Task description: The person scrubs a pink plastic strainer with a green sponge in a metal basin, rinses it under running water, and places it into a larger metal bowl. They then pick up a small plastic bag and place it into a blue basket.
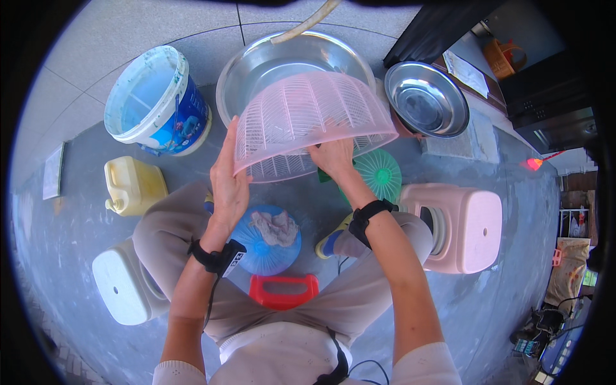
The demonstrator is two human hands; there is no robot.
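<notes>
A pink plastic mesh basket is tilted on its side above the near part of a large metal basin. My left hand supports its left rim, palm against it with the fingers along the outside. My right hand reaches into its opening; the fingertips are partly hidden, and a small dark thing shows by them, too little to name. A pale hose hangs over the basin's far rim. Below the basket, a green mesh basket and a blue one stand on the floor, a crumpled cloth on the blue.
A white-and-blue bucket and a yellowish jug stand at left. A smaller metal basin is at right. A pink stool and a pale stool flank my legs. A red plastic stool is between my thighs. Cables lie below.
</notes>
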